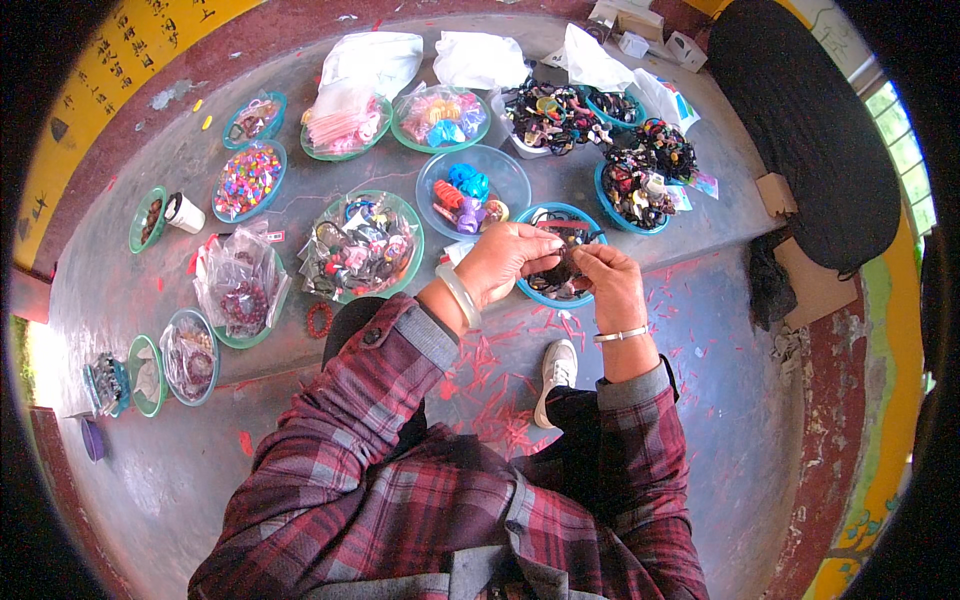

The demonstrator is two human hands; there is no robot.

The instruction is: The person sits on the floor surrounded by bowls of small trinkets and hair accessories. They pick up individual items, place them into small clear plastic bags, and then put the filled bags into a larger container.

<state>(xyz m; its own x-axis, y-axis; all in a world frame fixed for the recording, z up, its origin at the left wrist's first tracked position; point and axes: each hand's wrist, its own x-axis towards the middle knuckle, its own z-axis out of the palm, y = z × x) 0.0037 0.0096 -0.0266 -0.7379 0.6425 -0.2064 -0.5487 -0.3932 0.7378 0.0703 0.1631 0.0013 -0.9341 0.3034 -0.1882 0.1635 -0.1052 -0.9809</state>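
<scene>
Both my hands meet over a blue basket [540, 296] heaped with dark, loop-like pieces that look like hair ties. The fingertips of my left hand [498, 262] are pinched together at the basket's upper left, with a pale bangle on that wrist. My right hand [614, 284] pinches from the other side, its wrist circled by a thin silver-coloured bangle. Between the two sets of fingertips is a small dark piece, too small and too much covered to name. A clear bluish bowl [514, 172] with blue, red and purple coiled bands stands just beyond my left hand.
Bowls of packaged hair accessories [362, 245], colourful small pieces [248, 180] and dark hair ties [640, 195] stand around the grey ledge. White bags [372, 62] lie at the back, beside a white cup [184, 213] further left. Red strips [490, 400] litter the floor near my shoe [558, 370].
</scene>
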